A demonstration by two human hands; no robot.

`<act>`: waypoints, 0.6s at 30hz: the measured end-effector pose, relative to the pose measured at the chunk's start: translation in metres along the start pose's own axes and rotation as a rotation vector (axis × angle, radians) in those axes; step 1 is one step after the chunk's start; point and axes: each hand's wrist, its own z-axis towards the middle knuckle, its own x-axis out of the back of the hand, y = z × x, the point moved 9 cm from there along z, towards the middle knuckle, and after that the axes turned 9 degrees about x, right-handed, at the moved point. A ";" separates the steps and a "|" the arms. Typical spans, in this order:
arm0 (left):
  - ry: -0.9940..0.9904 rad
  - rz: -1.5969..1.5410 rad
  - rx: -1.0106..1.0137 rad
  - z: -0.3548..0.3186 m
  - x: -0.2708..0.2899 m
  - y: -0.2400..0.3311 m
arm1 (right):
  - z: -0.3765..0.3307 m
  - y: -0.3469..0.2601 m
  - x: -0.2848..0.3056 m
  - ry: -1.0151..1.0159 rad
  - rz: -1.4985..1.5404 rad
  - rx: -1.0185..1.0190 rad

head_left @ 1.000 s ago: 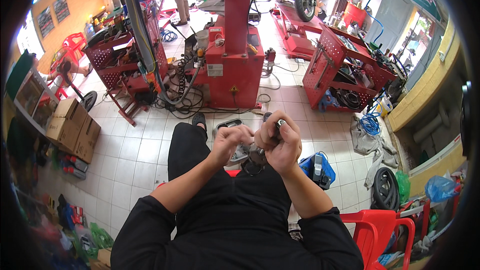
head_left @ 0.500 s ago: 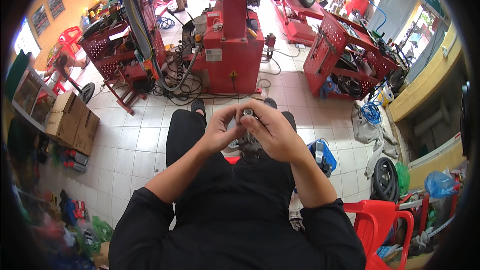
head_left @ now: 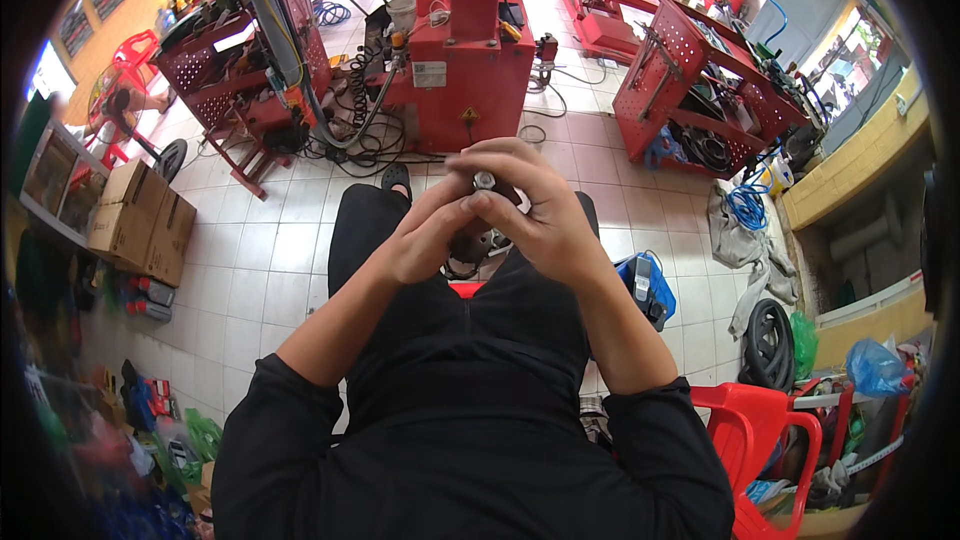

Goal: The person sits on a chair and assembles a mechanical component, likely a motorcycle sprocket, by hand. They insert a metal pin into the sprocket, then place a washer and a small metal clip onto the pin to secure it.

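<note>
My left hand and my right hand meet in front of my knees, fingers curled together. Between them sticks up the round, shiny end of a metal shaft, and both thumbs press close beneath it. Most of the shaft is covered by my fingers. Under the hands, between my thighs, shows part of a dark metal assembly with silvery pieces. Whether the shaft is joined to it cannot be made out.
A red machine with a column stands ahead, with hoses and cables beside it. Red perforated tool carts flank it. Cardboard boxes stand left; a blue case, black tyres and a red plastic chair are on my right.
Both hands have risen a little, away from my body, with the shaft end between them. My right fingers have shifted around it, and more of the metal assembly below shows. My view has tilted down.
</note>
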 end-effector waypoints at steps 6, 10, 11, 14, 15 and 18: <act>0.026 -0.058 -0.278 0.004 0.020 0.023 | -0.007 0.040 -0.005 -0.213 -0.118 -0.161; 0.088 -0.025 -0.282 0.005 0.019 0.029 | -0.012 0.050 -0.030 -0.303 -0.223 -0.149; 0.090 -0.050 -0.274 0.005 0.020 0.028 | -0.012 0.050 -0.037 -0.322 -0.235 -0.135; 0.091 -0.066 -0.254 0.005 0.021 0.028 | -0.014 0.054 -0.044 -0.336 -0.167 -0.209; 0.087 -0.031 -0.251 0.006 0.021 0.031 | -0.014 0.055 -0.046 -0.358 -0.157 -0.225; 0.136 0.140 -0.266 0.003 0.020 0.040 | -0.014 0.055 -0.042 -0.358 -0.136 -0.265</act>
